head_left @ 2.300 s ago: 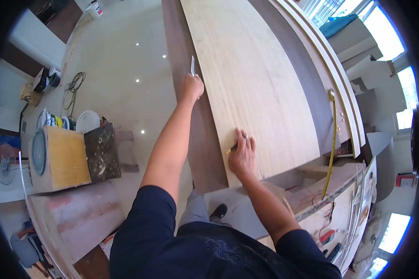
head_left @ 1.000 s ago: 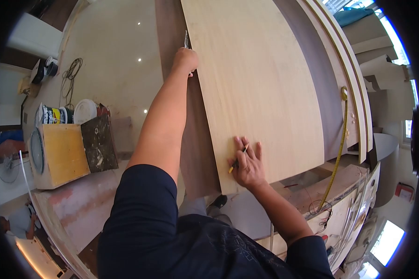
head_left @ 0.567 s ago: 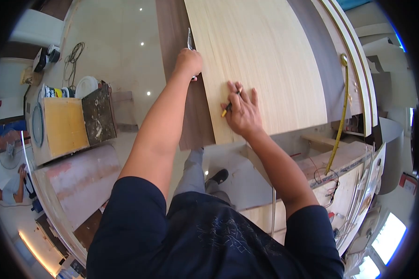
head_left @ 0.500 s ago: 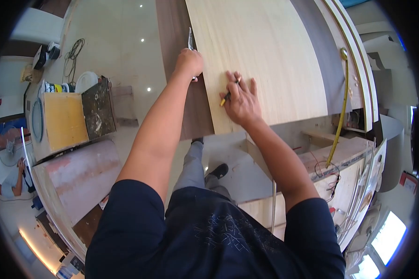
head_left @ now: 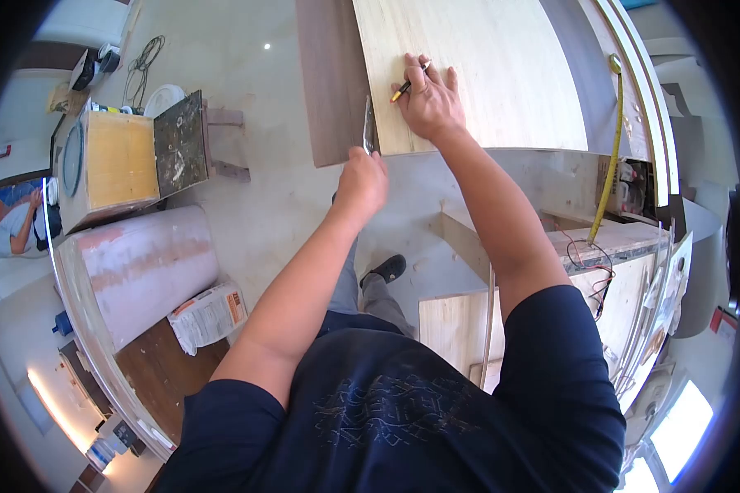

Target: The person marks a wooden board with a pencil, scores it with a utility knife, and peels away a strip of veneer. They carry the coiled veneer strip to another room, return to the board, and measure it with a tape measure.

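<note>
My left hand [head_left: 362, 182] is closed around a slim metal-bladed tool [head_left: 369, 123]. Its blade lies along the left edge of a pale plywood sheet [head_left: 485, 90], near the front corner. Beneath that edge, a dark brown wood-grain panel [head_left: 330, 90] sticks out to the left. My right hand [head_left: 432, 103] rests on the plywood, some fingers stretched forward, with a yellow-and-black pencil [head_left: 400, 90] held between thumb and fingers. The tool's grip is hidden inside my left fist.
An extended tape measure [head_left: 607, 181] hangs over the right side. Below it, wires [head_left: 596, 267] lie on a wooden frame. At left stand a yellow-sided box [head_left: 122, 160] and a printed sack [head_left: 208, 316]. A person [head_left: 12, 226] is at the far left.
My left hand has drawn the tool toward me along the plywood edge, down to the front corner. The right hand stays on the sheet with the pencil. The whole view has shifted.
</note>
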Demonstrator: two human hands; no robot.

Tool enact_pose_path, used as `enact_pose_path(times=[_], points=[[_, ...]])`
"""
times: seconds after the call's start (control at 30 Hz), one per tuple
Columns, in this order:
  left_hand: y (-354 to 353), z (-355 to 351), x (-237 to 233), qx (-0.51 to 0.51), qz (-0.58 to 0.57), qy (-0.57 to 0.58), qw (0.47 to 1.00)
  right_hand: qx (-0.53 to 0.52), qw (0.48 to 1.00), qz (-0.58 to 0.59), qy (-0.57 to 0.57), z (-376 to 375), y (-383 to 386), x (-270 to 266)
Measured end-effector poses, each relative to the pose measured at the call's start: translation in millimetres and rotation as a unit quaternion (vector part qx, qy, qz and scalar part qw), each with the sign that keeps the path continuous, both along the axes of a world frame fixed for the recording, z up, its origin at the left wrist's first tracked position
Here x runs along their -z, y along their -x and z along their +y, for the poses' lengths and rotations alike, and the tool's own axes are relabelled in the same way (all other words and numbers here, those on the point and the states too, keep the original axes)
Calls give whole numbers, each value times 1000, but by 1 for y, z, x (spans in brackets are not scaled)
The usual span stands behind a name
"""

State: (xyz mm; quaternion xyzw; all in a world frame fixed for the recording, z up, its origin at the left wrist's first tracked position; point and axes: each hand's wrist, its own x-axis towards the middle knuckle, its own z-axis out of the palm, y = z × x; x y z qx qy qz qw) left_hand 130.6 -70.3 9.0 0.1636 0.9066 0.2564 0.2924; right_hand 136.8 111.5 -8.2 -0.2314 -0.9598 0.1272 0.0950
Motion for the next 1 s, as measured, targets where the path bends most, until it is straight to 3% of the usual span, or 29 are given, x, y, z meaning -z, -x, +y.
enact_pose_path(times=[0.2,0.27,0.3,0.37,0.4,0.47,0.57,0.67,0.73,1.0], points=[[-59,-43,-22,12,-45,12,999,18,1000,-7,-3,0,1,8],[-98,-102,-14,224,-108,74,966,13,1000,-7,3,1,-1,3],[-146,-152,23,150,-92,45,983,5,1000,-5,7,-1,1,1],[-141,-189,58,177,-144,105,968,26,1000,11,2,-3,1,1],[-125,-186,10,123,-125,149,973,13,999,25,-27,-2,-3,2],[-73,-162,-47,61,-139,167,974,4,1000,3,-4,-2,0,-6],[-30,-139,-69,24,-45,58,997,10,1000,-5,13,0,1,-3],[7,-97,-56,14,58,-93,994,16,999,-20,22,-4,-1,-10],[44,-59,-33,-11,38,-137,990,15,999,-22,32,-5,-1,-16],[232,114,6,-23,68,-107,992,14,999,-6,42,-7,5,-28]])
